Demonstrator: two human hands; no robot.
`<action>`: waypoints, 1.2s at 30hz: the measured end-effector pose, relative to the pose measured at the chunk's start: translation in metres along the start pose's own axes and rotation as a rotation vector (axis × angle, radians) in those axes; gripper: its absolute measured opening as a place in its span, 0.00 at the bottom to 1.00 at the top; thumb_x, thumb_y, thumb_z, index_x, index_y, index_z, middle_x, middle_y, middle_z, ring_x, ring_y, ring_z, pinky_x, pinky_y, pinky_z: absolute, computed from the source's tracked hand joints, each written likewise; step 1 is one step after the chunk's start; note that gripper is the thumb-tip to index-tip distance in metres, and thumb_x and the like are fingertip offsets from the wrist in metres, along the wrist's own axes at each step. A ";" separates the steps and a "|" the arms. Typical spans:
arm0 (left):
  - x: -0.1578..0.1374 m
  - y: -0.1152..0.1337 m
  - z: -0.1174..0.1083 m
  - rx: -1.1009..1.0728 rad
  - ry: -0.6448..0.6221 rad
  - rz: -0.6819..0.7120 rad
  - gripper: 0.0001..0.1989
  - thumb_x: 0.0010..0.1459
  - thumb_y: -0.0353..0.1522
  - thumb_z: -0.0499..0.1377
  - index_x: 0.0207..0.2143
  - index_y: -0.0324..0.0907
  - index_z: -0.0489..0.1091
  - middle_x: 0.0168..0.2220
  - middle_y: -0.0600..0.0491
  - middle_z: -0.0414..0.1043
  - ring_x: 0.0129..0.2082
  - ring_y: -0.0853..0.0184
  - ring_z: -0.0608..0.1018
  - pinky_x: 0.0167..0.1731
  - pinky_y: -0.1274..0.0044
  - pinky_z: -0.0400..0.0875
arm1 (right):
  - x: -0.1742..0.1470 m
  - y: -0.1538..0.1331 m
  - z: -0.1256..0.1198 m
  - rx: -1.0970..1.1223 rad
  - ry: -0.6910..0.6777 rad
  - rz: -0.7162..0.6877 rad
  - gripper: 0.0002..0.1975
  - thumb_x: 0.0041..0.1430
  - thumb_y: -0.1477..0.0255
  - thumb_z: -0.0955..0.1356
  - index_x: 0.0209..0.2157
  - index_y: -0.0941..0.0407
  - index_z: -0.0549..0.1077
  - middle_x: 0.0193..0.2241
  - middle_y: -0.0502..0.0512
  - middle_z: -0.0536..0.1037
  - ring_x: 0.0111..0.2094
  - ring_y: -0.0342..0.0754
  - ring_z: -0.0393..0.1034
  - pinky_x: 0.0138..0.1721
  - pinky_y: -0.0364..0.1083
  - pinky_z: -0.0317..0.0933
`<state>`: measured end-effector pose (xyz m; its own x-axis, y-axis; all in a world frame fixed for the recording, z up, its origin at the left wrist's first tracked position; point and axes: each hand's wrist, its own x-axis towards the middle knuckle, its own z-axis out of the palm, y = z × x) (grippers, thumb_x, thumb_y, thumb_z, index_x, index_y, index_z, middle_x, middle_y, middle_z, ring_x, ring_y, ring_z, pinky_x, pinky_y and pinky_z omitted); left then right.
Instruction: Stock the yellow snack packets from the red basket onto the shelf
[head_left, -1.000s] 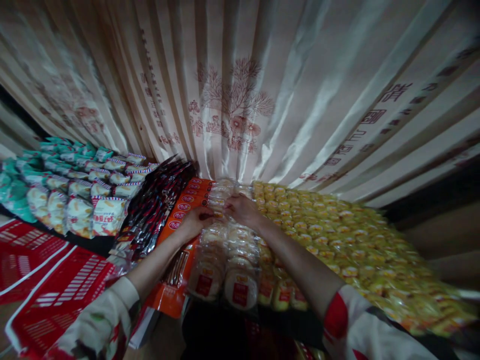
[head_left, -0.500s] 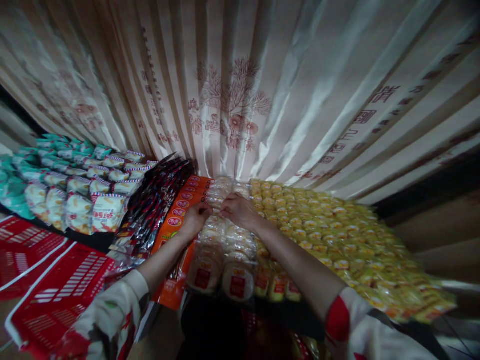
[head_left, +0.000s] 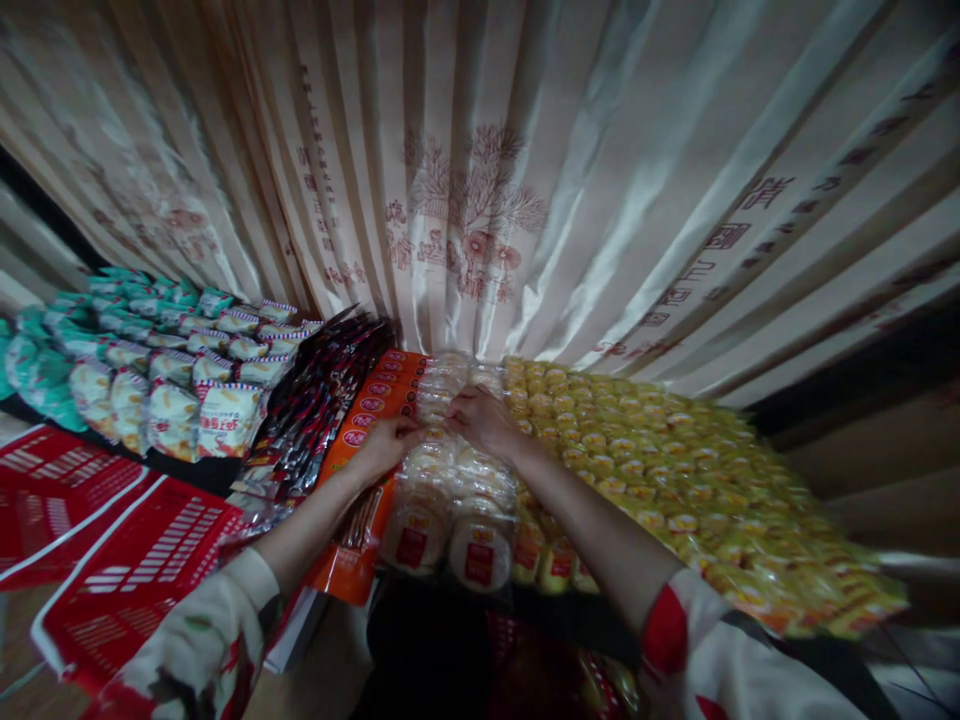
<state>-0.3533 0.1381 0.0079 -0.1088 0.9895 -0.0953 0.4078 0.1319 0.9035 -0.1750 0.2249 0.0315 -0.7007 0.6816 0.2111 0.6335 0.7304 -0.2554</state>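
Observation:
Two columns of clear-wrapped round biscuit packets [head_left: 480, 545], pale with red labels, overlap down the middle of the display. My left hand [head_left: 388, 445] reaches in at the left column, fingers curled and closed at a packet's edge. Opposite it, my right hand [head_left: 484, 420] bends its fingers down onto the upper packets, fingertips pressed on the wrap. A narrow gap separates the two hands. Just left of them lie flat orange snack packs [head_left: 346, 570] in an overlapping stack. Many yellow packets [head_left: 637, 450] in rows spread out on the right.
Dark shiny packets [head_left: 319, 400] lean left of the orange packs. Farther left are white snack bags [head_left: 229, 415] and green bags [head_left: 37, 360]. Red baskets [head_left: 150, 570] with white rims stand at lower left. A pleated, printed curtain [head_left: 480, 150] hangs behind.
The view has shifted slightly, so the goods at left sit farther right in the picture. Both hands stay at the clear biscuit packets with little movement.

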 end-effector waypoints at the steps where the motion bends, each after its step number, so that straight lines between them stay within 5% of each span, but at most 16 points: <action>1: 0.002 -0.001 0.002 0.000 0.022 -0.008 0.10 0.50 0.35 0.57 0.29 0.37 0.73 0.27 0.52 0.74 0.28 0.69 0.73 0.28 0.80 0.63 | -0.001 0.000 0.000 0.007 0.019 -0.013 0.04 0.53 0.71 0.70 0.29 0.57 0.76 0.32 0.55 0.75 0.38 0.47 0.66 0.43 0.45 0.58; 5: 0.008 -0.007 0.012 0.070 0.142 -0.034 0.12 0.54 0.36 0.55 0.30 0.37 0.73 0.28 0.51 0.74 0.28 0.68 0.73 0.28 0.80 0.62 | -0.009 0.000 -0.002 0.066 0.083 -0.096 0.07 0.54 0.67 0.70 0.31 0.56 0.76 0.34 0.55 0.74 0.40 0.48 0.64 0.43 0.46 0.58; 10: 0.013 -0.012 0.021 0.121 0.201 -0.031 0.11 0.54 0.36 0.54 0.30 0.38 0.72 0.29 0.51 0.74 0.30 0.68 0.73 0.31 0.79 0.63 | -0.015 -0.003 -0.004 0.050 0.004 -0.200 0.07 0.54 0.67 0.70 0.28 0.56 0.77 0.36 0.56 0.73 0.41 0.49 0.64 0.44 0.47 0.59; 17: -0.003 -0.011 0.009 0.179 0.315 -0.031 0.12 0.53 0.39 0.56 0.33 0.39 0.70 0.30 0.51 0.73 0.30 0.67 0.73 0.30 0.78 0.63 | -0.013 -0.008 0.003 0.017 0.011 -0.155 0.04 0.52 0.74 0.69 0.26 0.58 0.76 0.35 0.56 0.74 0.40 0.48 0.64 0.45 0.47 0.59; 24: -0.016 -0.018 0.002 0.040 0.017 0.024 0.11 0.48 0.38 0.58 0.29 0.39 0.71 0.24 0.56 0.69 0.26 0.70 0.69 0.26 0.81 0.62 | -0.013 -0.012 0.001 0.012 -0.027 -0.104 0.03 0.53 0.75 0.69 0.27 0.58 0.75 0.36 0.57 0.73 0.41 0.49 0.64 0.45 0.48 0.59; 30: -0.011 -0.022 0.015 -0.114 0.171 0.017 0.09 0.48 0.36 0.57 0.26 0.39 0.69 0.23 0.57 0.68 0.25 0.72 0.68 0.27 0.81 0.62 | -0.023 -0.020 -0.011 0.043 0.047 -0.105 0.05 0.56 0.72 0.67 0.33 0.57 0.76 0.39 0.58 0.73 0.44 0.50 0.62 0.46 0.48 0.58; 36: -0.009 -0.024 0.021 -0.148 0.200 -0.001 0.08 0.48 0.36 0.58 0.26 0.39 0.69 0.23 0.57 0.67 0.25 0.72 0.68 0.27 0.81 0.62 | -0.027 -0.028 -0.016 -0.001 -0.089 -0.078 0.03 0.53 0.74 0.69 0.30 0.58 0.76 0.39 0.59 0.74 0.45 0.51 0.62 0.47 0.49 0.58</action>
<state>-0.3429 0.1275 -0.0220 -0.2920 0.9561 -0.0247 0.2720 0.1077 0.9563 -0.1681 0.1866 0.0483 -0.7741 0.6161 0.1458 0.5764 0.7811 -0.2403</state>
